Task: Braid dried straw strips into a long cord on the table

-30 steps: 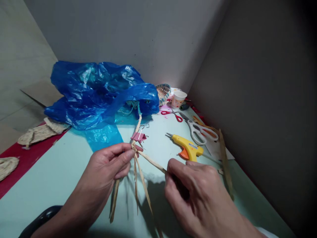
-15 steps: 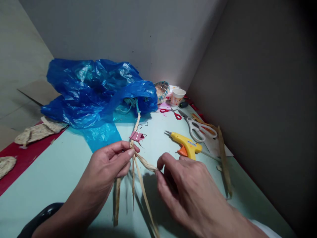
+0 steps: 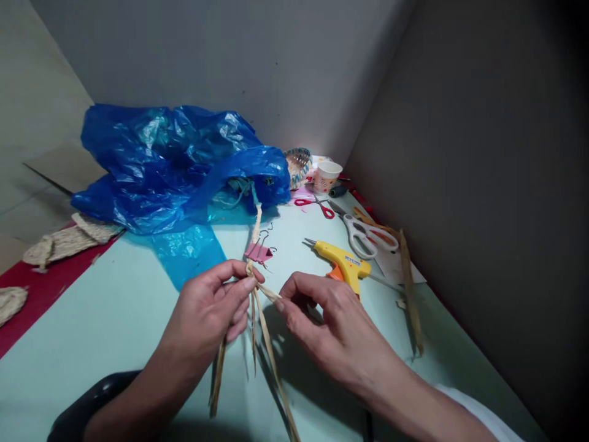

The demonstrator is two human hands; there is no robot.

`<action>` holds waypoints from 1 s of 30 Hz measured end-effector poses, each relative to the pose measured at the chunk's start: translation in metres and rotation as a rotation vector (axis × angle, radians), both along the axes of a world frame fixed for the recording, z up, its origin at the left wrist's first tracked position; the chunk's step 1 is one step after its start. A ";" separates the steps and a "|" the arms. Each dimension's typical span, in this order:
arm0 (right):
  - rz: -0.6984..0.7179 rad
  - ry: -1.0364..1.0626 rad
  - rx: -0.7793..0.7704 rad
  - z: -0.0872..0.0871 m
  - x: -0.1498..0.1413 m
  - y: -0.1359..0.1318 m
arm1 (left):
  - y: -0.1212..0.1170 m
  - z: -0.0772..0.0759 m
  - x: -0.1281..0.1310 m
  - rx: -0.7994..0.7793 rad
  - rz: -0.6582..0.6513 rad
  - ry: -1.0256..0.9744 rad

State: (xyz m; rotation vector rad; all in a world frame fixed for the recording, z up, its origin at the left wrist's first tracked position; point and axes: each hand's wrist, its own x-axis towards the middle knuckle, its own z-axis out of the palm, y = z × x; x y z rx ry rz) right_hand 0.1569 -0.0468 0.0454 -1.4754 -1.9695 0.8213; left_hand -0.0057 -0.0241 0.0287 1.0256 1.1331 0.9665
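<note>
My left hand (image 3: 221,298) pinches a braid of pale dried plant fibre (image 3: 250,268) between thumb and forefinger, just below a pink binder clip (image 3: 259,252). Above the clip the braid runs up to the mouth of a blue plastic bag (image 3: 184,166). My right hand (image 3: 322,313) is closed on one fibre strand (image 3: 269,293) that leads out to the right from the braid. Other loose strands (image 3: 267,337) hang down from the left fingertips, and a darker brown strip (image 3: 218,380) hangs beneath the left palm.
A yellow glue gun (image 3: 343,261) lies beyond my right hand, near white-handled scissors (image 3: 368,236) and red-handled scissors (image 3: 315,204). Behind stand a paper cup (image 3: 327,178) and a small woven basket (image 3: 299,166). Woven fibre pieces (image 3: 69,242) lie at left. A grey wall closes off the right.
My right hand has slid in along its strand toward my left hand, so less of the strand shows between them. The left hand keeps its pinch on the braid.
</note>
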 end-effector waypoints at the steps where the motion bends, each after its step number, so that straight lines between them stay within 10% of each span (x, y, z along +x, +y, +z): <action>1: -0.008 -0.021 0.023 -0.001 -0.002 -0.001 | -0.001 0.000 0.002 0.005 -0.005 0.029; 20: 0.049 -0.594 0.792 -0.025 -0.037 -0.014 | -0.009 -0.004 0.007 -0.100 0.080 -0.098; 30: 0.155 -0.317 0.700 -0.008 -0.026 -0.015 | -0.006 -0.002 0.004 -0.010 0.077 -0.050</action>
